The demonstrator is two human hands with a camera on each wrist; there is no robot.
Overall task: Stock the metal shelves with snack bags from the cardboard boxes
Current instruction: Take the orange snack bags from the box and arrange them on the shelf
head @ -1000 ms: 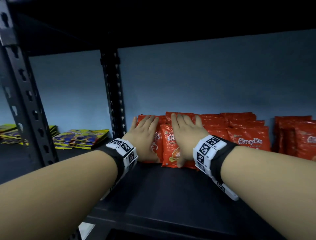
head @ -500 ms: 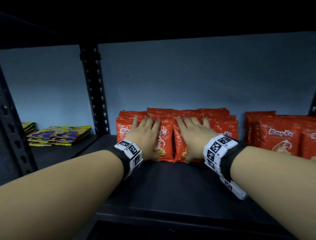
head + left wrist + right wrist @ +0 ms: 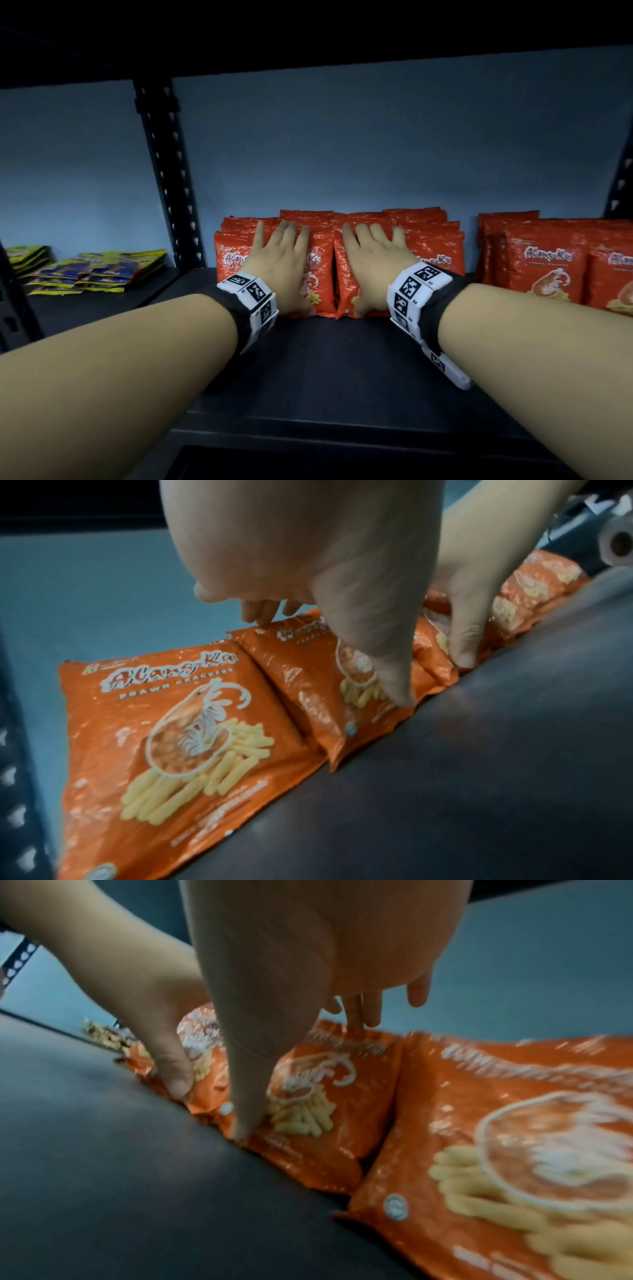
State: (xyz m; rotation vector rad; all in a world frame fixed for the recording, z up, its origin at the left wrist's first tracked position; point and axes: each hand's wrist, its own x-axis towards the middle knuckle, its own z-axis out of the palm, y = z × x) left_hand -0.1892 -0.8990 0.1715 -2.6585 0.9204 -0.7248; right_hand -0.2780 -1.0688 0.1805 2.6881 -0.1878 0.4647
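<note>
Blue-grey wall [image 3: 376, 144] forms the background behind a dark metal shelf [image 3: 325, 370], with a perforated black upright post [image 3: 168, 178] standing at the left and a second upright post [image 3: 621, 178] partly visible at the far right edge.

Orange snack bags [image 3: 435, 246] printed "Prawn Crackers" stand in rows at the far side of the shelf, leaning back toward the wall. A second group of orange bags [image 3: 548, 260] stands to the right, separated from the first group by a gap. In the bay left of the post, yellow and blue packets [image 3: 99, 270] lie flat in low stacks.

Left hand [image 3: 284, 263] lies flat against the front face of the near bag in the left-centre row, fingers straight and slightly spread, fingertips reaching the bag's top edge. In the left wrist view, the thumb [image 3: 387, 674] points down along the bag face to a point near its bottom seam.

Right hand [image 3: 373, 267] lies flat against the adjacent bag to the right, fingers straight and spread in the same way. In the right wrist view, its thumb [image 3: 246, 1112] also points down to the lower edge of the bag, close to the shelf surface. Neither hand grips anything; both press with extended fingers.

The two hands are side by side, near each other but apart. Each wrist carries a black band with white marker blocks [image 3: 253, 298].
</note>
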